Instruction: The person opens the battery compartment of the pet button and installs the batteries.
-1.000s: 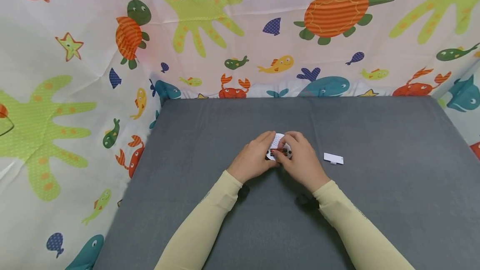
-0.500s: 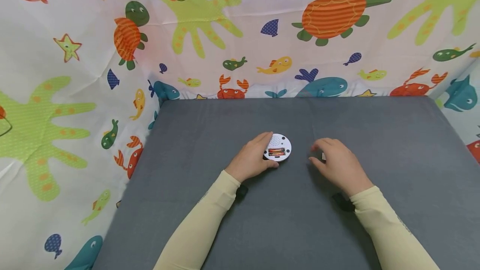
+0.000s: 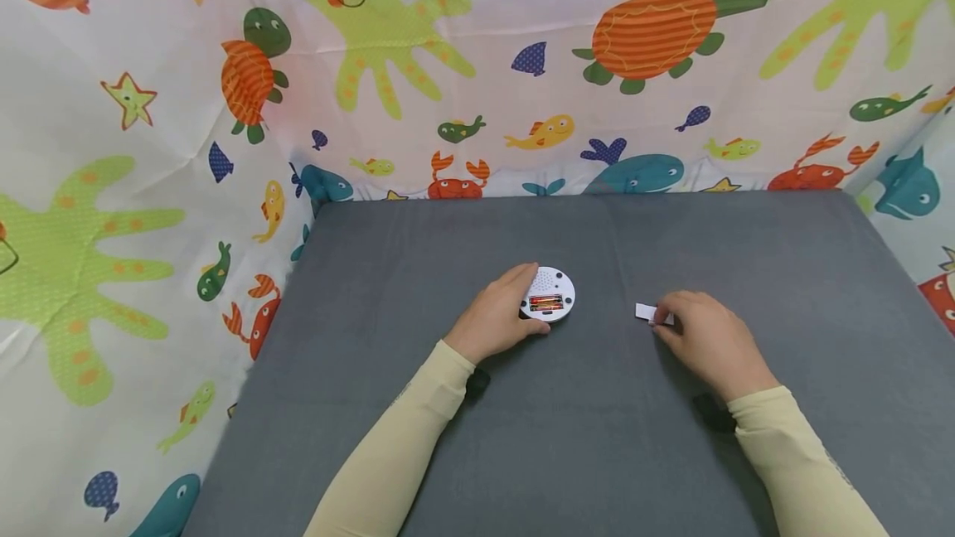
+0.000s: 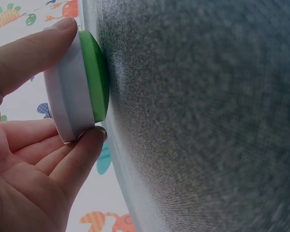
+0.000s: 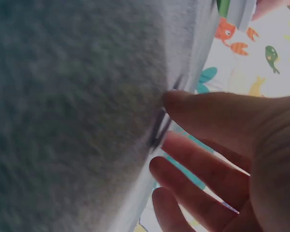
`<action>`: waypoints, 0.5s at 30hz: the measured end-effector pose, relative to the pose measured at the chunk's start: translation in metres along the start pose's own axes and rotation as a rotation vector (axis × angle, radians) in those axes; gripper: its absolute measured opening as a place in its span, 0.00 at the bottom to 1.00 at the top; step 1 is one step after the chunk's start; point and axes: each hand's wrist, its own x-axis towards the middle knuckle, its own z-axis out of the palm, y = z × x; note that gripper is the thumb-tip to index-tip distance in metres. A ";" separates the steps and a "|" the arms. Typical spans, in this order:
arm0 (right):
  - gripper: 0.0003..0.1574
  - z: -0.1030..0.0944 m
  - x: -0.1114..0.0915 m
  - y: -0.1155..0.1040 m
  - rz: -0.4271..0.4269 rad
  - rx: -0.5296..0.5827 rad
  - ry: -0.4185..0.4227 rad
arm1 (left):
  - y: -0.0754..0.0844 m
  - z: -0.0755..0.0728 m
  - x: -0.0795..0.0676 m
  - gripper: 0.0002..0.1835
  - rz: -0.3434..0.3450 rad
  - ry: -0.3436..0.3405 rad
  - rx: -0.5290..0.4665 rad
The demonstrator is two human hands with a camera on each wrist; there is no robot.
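Observation:
My left hand (image 3: 492,315) grips a round white device (image 3: 561,288) by its edge, thumb on the near side and fingers on the far side. Its back faces up, with speaker holes and an uncovered compartment holding red batteries (image 3: 546,302). In the left wrist view the green underside (image 4: 97,77) of the device faces the table. Off to the right, my right hand (image 3: 712,342) pinches a small white battery cover (image 3: 645,312) between thumb and forefinger at the tabletop. The hand hides part of the cover; in the right wrist view the cover (image 5: 158,126) is blurred.
A dark grey cloth covers the table (image 3: 448,437). Behind it and to the left hangs a white curtain (image 3: 418,156) printed with sea animals. Bare grey cloth lies between the device and the cover.
My right hand has left the batteries in the device and moved right to the battery cover, where its thumb and forefinger have closed. My left hand keeps holding the device.

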 end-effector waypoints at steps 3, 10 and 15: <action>0.09 0.002 0.000 0.001 -0.008 -0.002 0.006 | 0.001 0.000 -0.001 0.52 -0.001 -0.002 -0.007; 0.05 0.003 0.006 -0.010 0.007 -0.031 -0.007 | 0.001 -0.001 -0.001 0.52 -0.001 -0.006 0.002; 0.04 0.002 0.019 -0.035 -0.064 -0.020 0.028 | 0.001 -0.001 -0.001 0.52 -0.003 -0.007 0.012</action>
